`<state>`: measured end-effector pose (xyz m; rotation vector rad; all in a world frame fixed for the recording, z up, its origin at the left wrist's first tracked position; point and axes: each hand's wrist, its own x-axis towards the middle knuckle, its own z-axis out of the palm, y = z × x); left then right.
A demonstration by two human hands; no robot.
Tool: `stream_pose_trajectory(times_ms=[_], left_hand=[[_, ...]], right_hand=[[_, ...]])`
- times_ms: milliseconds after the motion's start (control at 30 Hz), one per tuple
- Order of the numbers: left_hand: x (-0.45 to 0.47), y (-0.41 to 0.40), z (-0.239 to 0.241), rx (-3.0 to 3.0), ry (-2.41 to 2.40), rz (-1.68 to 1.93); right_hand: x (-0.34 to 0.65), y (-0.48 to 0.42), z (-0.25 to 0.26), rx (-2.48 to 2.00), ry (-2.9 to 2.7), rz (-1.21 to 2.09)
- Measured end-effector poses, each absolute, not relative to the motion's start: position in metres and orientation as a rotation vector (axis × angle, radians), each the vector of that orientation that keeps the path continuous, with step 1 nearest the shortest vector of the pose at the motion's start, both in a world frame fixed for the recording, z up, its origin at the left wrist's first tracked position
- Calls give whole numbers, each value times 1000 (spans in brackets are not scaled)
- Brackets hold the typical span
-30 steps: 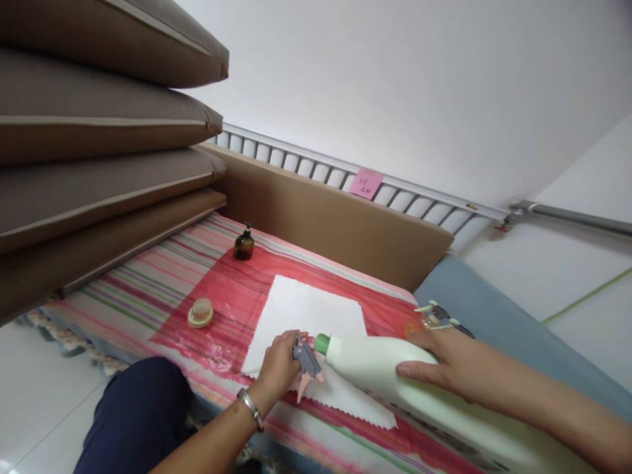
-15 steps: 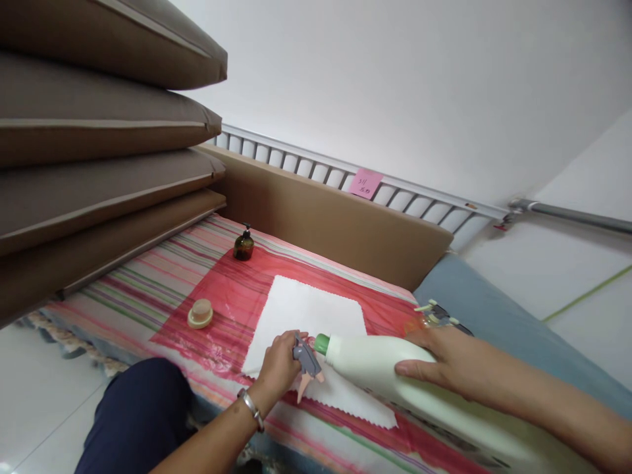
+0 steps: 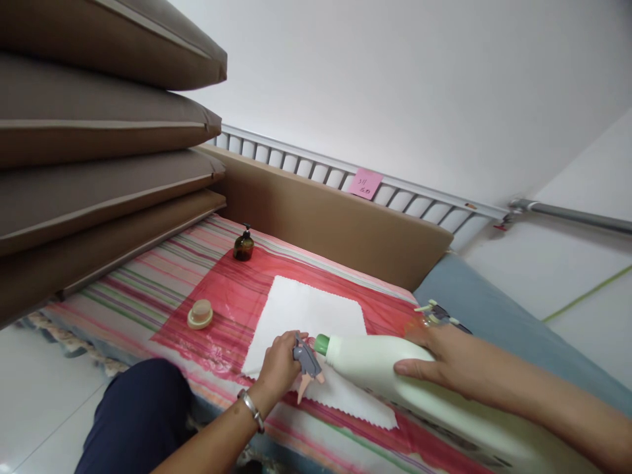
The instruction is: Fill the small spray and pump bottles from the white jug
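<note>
My left hand (image 3: 280,362) is closed around a grey-and-pink trigger sprayer (image 3: 307,363); whatever lies under the fingers is hidden. A small pinkish ring shows just beside the sprayer. In my right hand (image 3: 437,362) is a large pale green bottle (image 3: 375,362), gripped from above and lying over on its side. Its green neck (image 3: 322,343) points left and ends close to the sprayer and the pinkish ring. I cannot tell whether it touches them or whether liquid is flowing. Below both hands lies a white sheet with scalloped edges (image 3: 316,303).
On the red plastic sheet (image 3: 217,289) stand a dark pump bottle (image 3: 243,245) and a pale round cap (image 3: 200,314). Another sprayer bottle (image 3: 434,315) is partly behind my right hand. Stacked brown cushions (image 3: 108,138) rise at left; a brown board (image 3: 326,217) edges the back.
</note>
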<state>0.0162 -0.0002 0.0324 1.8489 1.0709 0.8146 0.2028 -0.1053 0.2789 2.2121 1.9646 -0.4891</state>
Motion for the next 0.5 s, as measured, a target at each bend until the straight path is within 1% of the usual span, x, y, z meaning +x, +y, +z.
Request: stream_pose_trajectory(times_ms=[333, 400, 500], left_hand=[[16, 0, 28, 1769, 1037, 877], [16, 3, 25, 1731, 1019, 894], [15, 8, 22, 1658, 972, 919]], right_hand=[[205, -106, 276, 2242, 1999, -504], [207, -110, 271, 2288, 1998, -560], [218, -116, 254, 2374, 1990, -757]])
